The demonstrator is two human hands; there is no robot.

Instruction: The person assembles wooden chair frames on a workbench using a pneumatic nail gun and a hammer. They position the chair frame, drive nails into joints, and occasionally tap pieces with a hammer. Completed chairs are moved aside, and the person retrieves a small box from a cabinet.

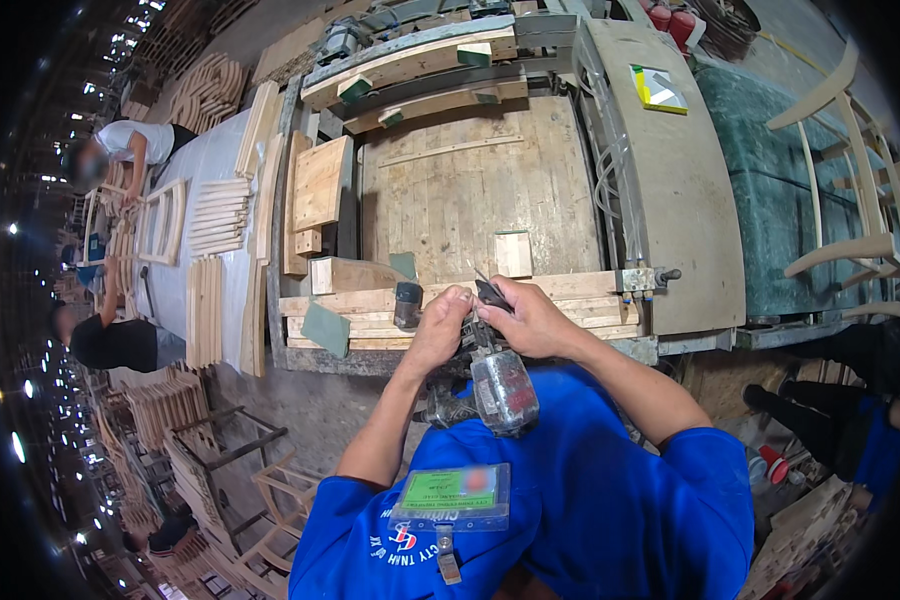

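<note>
Centre of frame, just below the middle: both hands meet over a pneumatic hand tool point(502, 388), grey-bodied, held close against the blue shirt point(610, 500). Left hand point(440, 325) is curled shut around the tool's upper end; right hand point(530, 318) is pinched closed on a small dark part point(492, 293) at the tool's tip. What that part is, too small to tell. A dark hose fitting point(440, 410) hangs off the tool's lower left.

Directly above the hands, the wooden jig table point(470, 190) fills the centre, with stacked timber bars point(370, 310) along its near edge, a loose wooden block point(513, 253) and green wedges point(325, 328) at centre left. A curved plywood panel point(670, 200) lies upper right; pale chair frames point(850, 180) stand at the right edge. At far left, two other people work by a bench with stacked slats point(218, 215).

Risks, as a judgement: fingers sit right at the working end, so an accidental trigger squeeze with air connected could injure them. The small part is held by a pinch alone over the floor gap; a slip likely drops it among offcuts below. The badge holder point(452, 497) dangling at the chest could snag the tool.
</note>
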